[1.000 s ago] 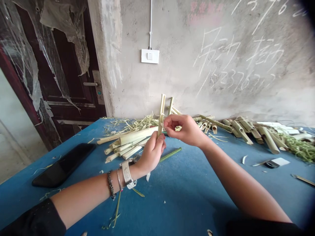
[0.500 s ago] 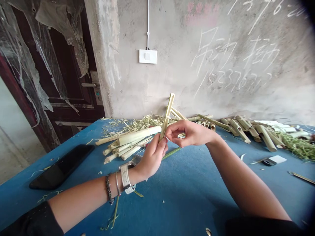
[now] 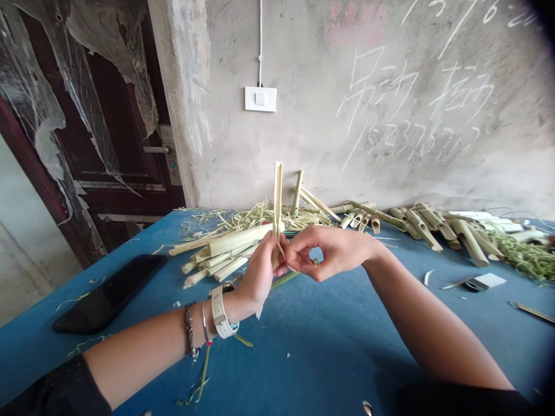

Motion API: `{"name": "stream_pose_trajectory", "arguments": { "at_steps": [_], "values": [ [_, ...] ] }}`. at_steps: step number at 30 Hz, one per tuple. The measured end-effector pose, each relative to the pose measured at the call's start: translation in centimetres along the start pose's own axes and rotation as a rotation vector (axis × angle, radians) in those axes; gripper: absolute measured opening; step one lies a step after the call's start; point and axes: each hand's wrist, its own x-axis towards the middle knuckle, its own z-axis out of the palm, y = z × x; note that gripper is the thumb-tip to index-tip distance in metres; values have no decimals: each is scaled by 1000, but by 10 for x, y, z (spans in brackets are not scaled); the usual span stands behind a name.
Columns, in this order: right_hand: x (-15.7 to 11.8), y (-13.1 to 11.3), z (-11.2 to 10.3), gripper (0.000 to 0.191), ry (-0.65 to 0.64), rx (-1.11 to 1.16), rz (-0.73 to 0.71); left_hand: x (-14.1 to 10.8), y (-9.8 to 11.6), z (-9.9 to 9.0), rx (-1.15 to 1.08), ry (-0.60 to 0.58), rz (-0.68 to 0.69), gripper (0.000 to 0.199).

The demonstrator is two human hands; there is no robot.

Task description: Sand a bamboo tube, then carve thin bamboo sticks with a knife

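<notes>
Swung upright from its rightward lean, the bamboo strip (image 3: 276, 208) now stands nearly vertical, and the right hand (image 3: 332, 251) has dropped lower beside it. The left hand (image 3: 260, 274) grips the strip's lower part, its fingers (image 3: 269, 251) clenched around it. The right hand's fingers (image 3: 299, 260) curl in beside the strip's foot, near a thin sliver (image 3: 287, 260); whether they hold that sliver, I cannot tell.

Just behind the hands, a pile of split bamboo (image 3: 221, 257) and dry shavings (image 3: 243, 219) lies on the blue worktop (image 3: 347, 352). Cut bamboo pieces (image 3: 433, 228) run along the wall to the right, near green shavings (image 3: 526, 260). A black phone (image 3: 108, 294) lies at the left. A white watch (image 3: 220, 315) circles the left wrist. Chalk writing (image 3: 416, 110) covers the wall: Chinese characters and digits, with "237" readable.
</notes>
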Motion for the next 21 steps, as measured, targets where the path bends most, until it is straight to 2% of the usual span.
{"name": "stream_pose_trajectory", "arguments": {
  "at_steps": [4,8,10,12,16,18,21],
  "values": [
    [4,-5,6,17,-48,-2,26,2,5,-1,60,33,29,29],
    [8,-17,17,18,-194,53,11,10,12,-4,46,40,36,23],
    [9,-23,22,17,-198,-2,-18,14,13,-6,28,39,44,21],
    [10,-27,25,15,-43,-160,-13,16,12,-8,39,54,50,22],
    [13,-18,24,7,446,-493,111,16,10,-8,-1,130,58,23],
    [16,-9,23,8,565,-563,160,16,11,-6,-64,152,42,21],
    [22,3,25,14,624,-654,225,17,14,-4,-133,169,34,18]
  ]
}}
